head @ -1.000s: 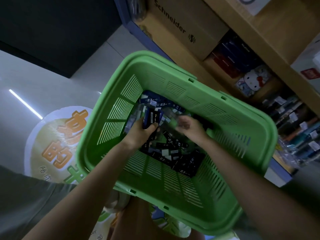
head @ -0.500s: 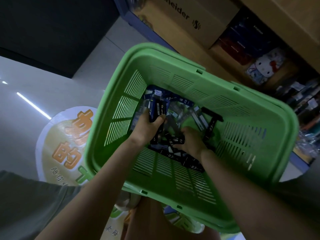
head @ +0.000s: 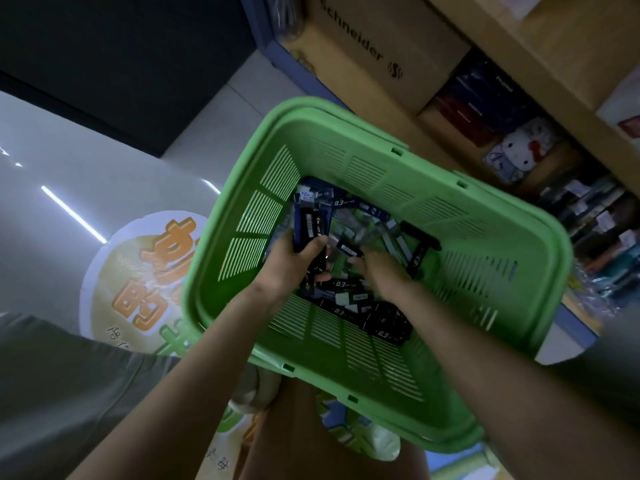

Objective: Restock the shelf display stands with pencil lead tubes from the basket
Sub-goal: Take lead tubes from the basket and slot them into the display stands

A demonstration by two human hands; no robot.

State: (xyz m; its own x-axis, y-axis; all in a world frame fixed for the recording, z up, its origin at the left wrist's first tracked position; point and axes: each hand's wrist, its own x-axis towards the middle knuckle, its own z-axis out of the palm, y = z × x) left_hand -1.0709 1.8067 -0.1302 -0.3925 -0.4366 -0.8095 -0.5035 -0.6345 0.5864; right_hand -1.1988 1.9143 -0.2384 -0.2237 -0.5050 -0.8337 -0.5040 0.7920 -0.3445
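Gripping lead tubes (head: 310, 225), left hand (head: 287, 268) near basket (head: 256, 220) wall; right hand (head: 384, 271) mid-basket.

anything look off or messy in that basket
Nothing looks spilled or damaged. The pencil lead tubes lie in a loose jumble at crossed angles in the green basket; the left hand grips a few.

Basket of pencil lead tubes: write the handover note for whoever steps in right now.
Left hand grips a bundle of tubes inside the basket.
Right hand is down among the loose tubes; whether it holds one is unclear.
Shelf stands beside the basket; no display stands in view.
Done: one handful gathered.
Left: lift tubes out, fill the stands.
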